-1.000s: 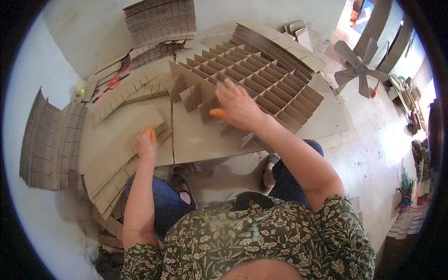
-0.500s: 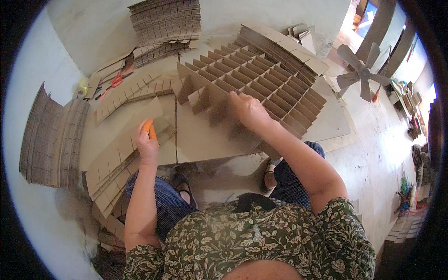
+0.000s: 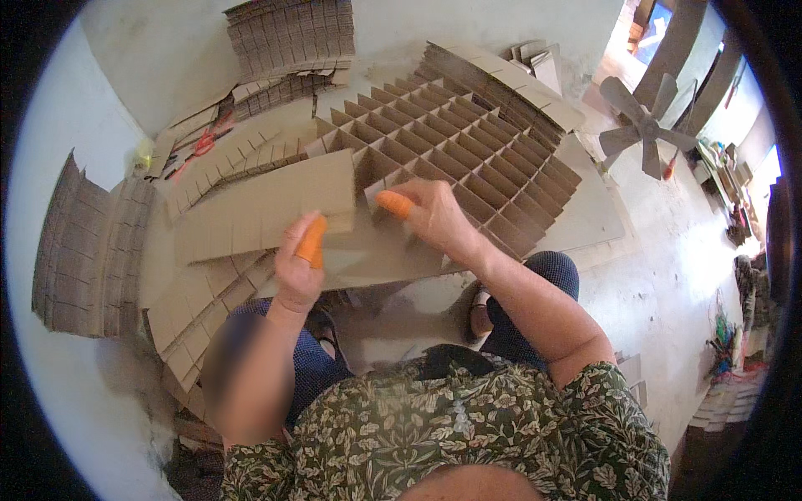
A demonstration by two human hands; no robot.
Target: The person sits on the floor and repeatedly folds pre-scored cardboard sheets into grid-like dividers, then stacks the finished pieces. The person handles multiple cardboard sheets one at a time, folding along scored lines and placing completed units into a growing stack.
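Note:
A long cardboard divider strip [image 3: 267,200] slants over the table's left part, its right end raised near the grid. My left hand [image 3: 299,263] is closed on the strip's near edge, an orange finger cover on its thumb. A half-built cardboard divider grid [image 3: 451,146] of crossed strips rests on the table, with many open cells. At the grid's near-left edge, my right hand [image 3: 430,219] has its fingers curled around the cardboard, its orange-covered thumb pointing left. The exact grip of its fingertips is partly hidden.
Slotted strips [image 3: 209,309] lie stacked by my left knee, with further strips [image 3: 238,171] behind. Bundled cardboard stacks [image 3: 88,250] stand at left and back [image 3: 292,37]. Red-handled scissors [image 3: 200,146] lie far left. A fan [image 3: 647,129] stands right of the table [image 3: 585,209].
My left hand has moved right and lifted a strip across toward the grid. My right hand has shifted slightly left and down along the grid's near edge, and its thumb now shows.

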